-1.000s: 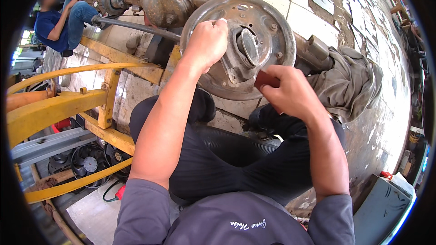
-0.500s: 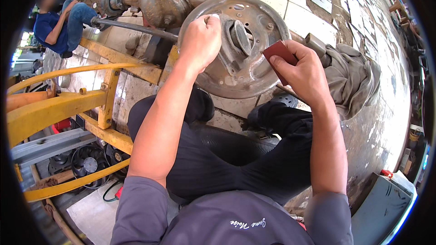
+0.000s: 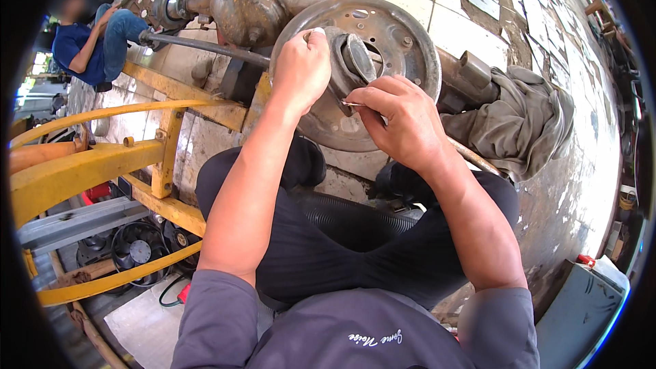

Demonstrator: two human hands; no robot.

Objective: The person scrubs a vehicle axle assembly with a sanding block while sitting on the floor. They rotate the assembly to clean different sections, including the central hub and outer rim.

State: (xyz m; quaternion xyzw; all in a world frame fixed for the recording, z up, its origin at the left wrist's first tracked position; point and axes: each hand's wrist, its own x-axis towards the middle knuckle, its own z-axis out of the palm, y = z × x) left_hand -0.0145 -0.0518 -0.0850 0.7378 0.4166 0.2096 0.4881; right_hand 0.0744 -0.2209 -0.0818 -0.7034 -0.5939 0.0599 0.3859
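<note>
My left hand (image 3: 301,72) is closed at the left side of the round steel backing plate (image 3: 418,27), its thumb and forefinger pressed together. Whatever it may hold is hidden behind the fingers. Just right of it, a round metal hub (image 3: 359,58) stands out from the plate's middle. My right hand (image 3: 403,117) pinches a folded piece of sandpaper (image 3: 352,104), now almost edge-on, just below the hub. Whether the sandpaper touches metal I cannot tell. The rusty axle housing (image 3: 249,7) lies behind the plate.
A yellow metal frame (image 3: 102,164) stands at the left, near a long steel shaft (image 3: 205,46). Another person (image 3: 85,44) sits at the far left. A grey-brown cloth (image 3: 529,123) drapes over the axle's right end. Black fans (image 3: 140,251) lie at the lower left.
My right hand has moved left, from beside the plate's right rim to just below the hub, and the sandpaper has turned edge-on. My left hand stays nearly in place.
</note>
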